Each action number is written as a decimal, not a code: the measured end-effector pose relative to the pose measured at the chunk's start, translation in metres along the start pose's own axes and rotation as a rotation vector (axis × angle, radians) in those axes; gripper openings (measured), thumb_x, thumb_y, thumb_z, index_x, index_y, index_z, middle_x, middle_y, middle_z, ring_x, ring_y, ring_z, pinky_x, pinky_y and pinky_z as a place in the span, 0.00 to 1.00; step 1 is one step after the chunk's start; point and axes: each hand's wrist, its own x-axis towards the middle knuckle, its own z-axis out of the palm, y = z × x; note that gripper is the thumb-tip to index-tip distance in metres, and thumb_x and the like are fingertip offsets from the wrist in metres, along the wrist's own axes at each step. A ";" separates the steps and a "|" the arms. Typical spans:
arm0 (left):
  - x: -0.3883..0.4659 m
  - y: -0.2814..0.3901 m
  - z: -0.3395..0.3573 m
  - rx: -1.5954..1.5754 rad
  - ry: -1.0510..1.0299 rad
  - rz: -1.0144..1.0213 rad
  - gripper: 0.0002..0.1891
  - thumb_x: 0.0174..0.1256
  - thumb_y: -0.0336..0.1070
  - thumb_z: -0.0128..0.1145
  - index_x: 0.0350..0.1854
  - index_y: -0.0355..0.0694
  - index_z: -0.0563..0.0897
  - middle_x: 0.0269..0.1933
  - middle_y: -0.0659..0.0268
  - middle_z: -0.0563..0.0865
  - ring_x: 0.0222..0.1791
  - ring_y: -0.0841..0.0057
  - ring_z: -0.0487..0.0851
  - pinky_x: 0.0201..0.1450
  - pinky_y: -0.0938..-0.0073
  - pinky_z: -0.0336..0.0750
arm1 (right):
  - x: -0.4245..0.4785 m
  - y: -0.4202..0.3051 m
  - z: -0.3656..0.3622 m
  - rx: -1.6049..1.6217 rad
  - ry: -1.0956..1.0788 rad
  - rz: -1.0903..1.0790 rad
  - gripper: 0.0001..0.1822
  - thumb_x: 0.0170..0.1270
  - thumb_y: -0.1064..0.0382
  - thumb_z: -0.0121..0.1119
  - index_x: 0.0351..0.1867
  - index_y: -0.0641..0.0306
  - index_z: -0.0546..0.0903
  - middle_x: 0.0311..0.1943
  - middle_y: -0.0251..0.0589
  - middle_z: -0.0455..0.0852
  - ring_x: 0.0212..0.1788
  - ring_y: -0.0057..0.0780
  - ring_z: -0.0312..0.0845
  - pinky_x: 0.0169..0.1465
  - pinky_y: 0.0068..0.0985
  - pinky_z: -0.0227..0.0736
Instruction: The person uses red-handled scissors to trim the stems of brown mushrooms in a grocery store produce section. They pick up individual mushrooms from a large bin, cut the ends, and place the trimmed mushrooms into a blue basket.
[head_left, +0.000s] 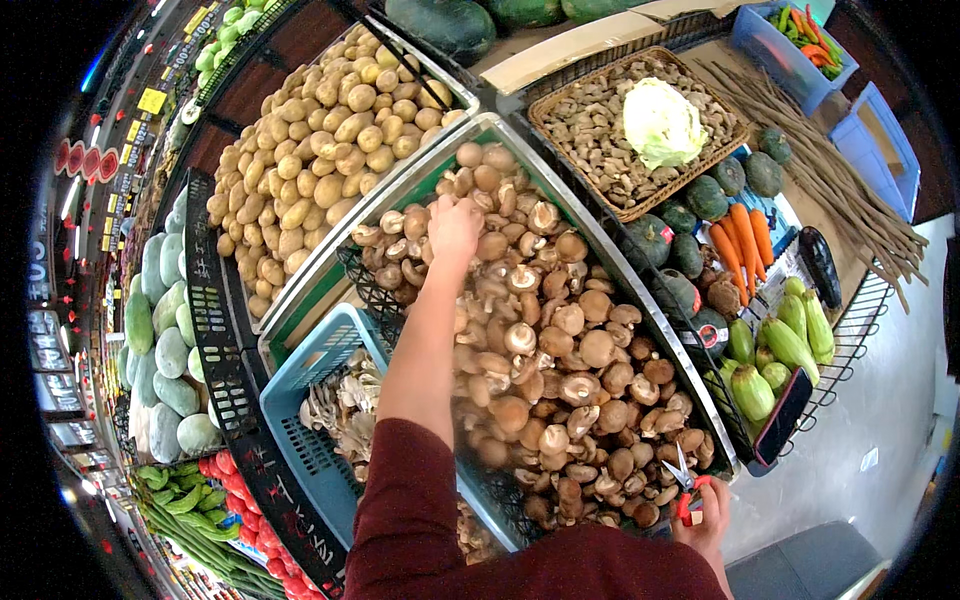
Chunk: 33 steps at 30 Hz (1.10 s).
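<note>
My left hand (455, 226) reaches to the far part of a heap of shiitake mushrooms (592, 349). Its fingers point down among the caps, and their tips are hidden, so whether it grips a mushroom cannot be told. Near the heap's front right corner, my right hand (706, 517) holds a pair of scissors (685, 489) by the red handles. The scissor blades stand apart and point up and away from me, over the nearest mushrooms. A metal-edged bin (645, 296) surrounds the heap.
A blue plastic basket (289, 420) of oyster mushrooms stands left of my forearm. Potatoes (330, 150) fill the bin beyond. On the right are a wicker basket (637, 208) of ginger topped by a cabbage (664, 124), carrots (741, 238), and a phone (784, 416) by the rack's edge.
</note>
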 end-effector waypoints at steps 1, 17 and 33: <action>-0.005 0.003 -0.002 -0.169 0.086 0.051 0.12 0.60 0.33 0.55 0.45 0.37 0.78 0.43 0.53 0.78 0.44 0.55 0.77 0.48 0.62 0.72 | 0.001 -0.001 -0.001 0.017 -0.006 0.030 0.21 0.44 0.74 0.64 0.43 0.69 0.73 0.39 0.53 0.77 0.38 0.48 0.73 0.41 0.36 0.69; -0.237 0.201 -0.107 -1.494 -0.516 0.053 0.13 0.61 0.23 0.56 0.48 0.34 0.78 0.56 0.61 0.76 0.53 0.74 0.77 0.52 0.76 0.74 | -0.018 -0.042 -0.035 0.119 0.066 0.143 0.23 0.40 0.70 0.69 0.42 0.68 0.75 0.42 0.51 0.77 0.44 0.48 0.74 0.45 0.35 0.71; -0.290 0.255 -0.154 -1.122 -0.329 0.673 0.20 0.45 0.12 0.49 0.42 0.34 0.81 0.57 0.52 0.74 0.55 0.60 0.76 0.58 0.67 0.70 | -0.077 -0.037 -0.057 0.159 0.206 0.220 0.22 0.42 0.72 0.69 0.42 0.73 0.76 0.35 0.47 0.78 0.35 0.37 0.77 0.36 0.28 0.74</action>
